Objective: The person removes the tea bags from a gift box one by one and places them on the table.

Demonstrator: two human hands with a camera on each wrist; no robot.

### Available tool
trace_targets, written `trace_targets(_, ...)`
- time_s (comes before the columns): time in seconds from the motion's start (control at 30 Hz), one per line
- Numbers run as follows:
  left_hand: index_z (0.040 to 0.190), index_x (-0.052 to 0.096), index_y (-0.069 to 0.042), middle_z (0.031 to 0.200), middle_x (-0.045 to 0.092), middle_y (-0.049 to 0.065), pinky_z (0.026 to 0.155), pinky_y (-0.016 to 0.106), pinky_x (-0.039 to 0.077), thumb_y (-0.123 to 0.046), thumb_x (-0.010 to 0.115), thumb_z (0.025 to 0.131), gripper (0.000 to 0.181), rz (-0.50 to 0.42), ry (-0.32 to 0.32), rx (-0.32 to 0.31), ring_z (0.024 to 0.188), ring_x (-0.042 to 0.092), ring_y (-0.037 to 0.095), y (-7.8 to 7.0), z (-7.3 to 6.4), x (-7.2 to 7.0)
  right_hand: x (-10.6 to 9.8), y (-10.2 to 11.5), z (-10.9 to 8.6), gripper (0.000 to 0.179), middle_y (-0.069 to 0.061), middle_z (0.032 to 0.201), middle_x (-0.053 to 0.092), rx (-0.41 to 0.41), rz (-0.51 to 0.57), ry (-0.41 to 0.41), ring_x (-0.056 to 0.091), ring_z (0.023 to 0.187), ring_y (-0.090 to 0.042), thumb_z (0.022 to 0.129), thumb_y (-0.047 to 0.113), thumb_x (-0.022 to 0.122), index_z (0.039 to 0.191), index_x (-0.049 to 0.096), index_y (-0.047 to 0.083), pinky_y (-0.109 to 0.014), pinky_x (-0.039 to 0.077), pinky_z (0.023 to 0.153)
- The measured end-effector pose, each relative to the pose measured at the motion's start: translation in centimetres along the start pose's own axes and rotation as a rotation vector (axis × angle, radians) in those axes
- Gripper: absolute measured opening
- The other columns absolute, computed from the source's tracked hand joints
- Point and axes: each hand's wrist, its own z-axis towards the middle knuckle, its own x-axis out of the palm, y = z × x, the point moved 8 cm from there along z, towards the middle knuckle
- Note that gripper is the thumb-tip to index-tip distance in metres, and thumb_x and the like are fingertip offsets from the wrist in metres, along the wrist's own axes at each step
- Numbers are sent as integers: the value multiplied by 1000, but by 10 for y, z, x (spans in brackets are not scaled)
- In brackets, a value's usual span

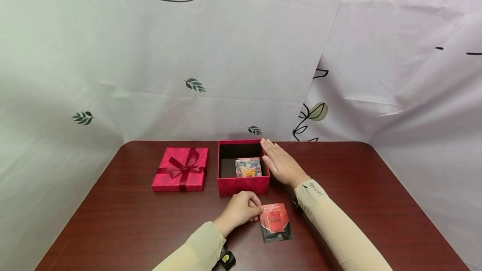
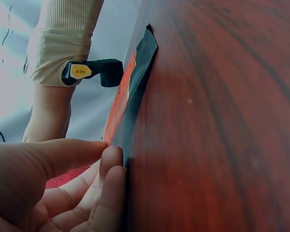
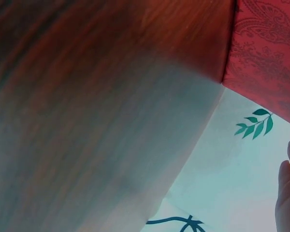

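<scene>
A: Where's the loose packet [image 1: 275, 221]?

B: In front of the red box [image 1: 242, 186], nearer the person. Left hand [image 1: 241, 208] pinches its upper-left corner between thumb and fingers. Touching the table [image 1: 132, 221]? Can't tell.

A: Right hand [image 1: 282, 164]?

B: Fingers straight along the box's right wall; touching, by the look of it.

A: Risks?

B: Held by one corner, the packet could swivel or slip, I'd judge; a sharp tug might crease it. Too firm a push from the right could skid the box and jostle the patterned packet [image 1: 248, 167] inside.

A: Materials?

B: Loose packet: thin, flat, orange-red over black. Box: squarish, paisley-printed, dark-lined. Lid [image 1: 168, 181] beside it, with a glossy ribbon bow [image 1: 183, 168]. Tabletop: reddish, wood-streaked.
</scene>
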Motion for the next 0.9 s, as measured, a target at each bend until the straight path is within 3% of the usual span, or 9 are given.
trace_targets(0.47,91,73,0,71,69,0,51,23,50,-4,76,85,7,65,14,50,55,60,7,-1,0,-1,1,0,1,55,-17,162,33,-2,3,-6,25,152,-31,109,25,42,155,32,-3,-45,20,123)
trace_targets(0.7,91,75,-8,77,68,-8,66,22,51,-11,73,89,5,233,-46,125,69,60,2,-13,-4,-12,0,2,0,55,-17,161,34,1,23,-10,26,151,-31,108,22,45,155,33,-3,-45,21,123)
trace_targets(0.9,95,75,-10,82,68,-9,70,23,52,-14,71,93,6,240,-46,141,71,61,2,-28,-9,-22,-1,1,0,54,-17,161,34,-1,18,-22,26,151,-31,108,22,43,154,34,-4,-47,22,122)
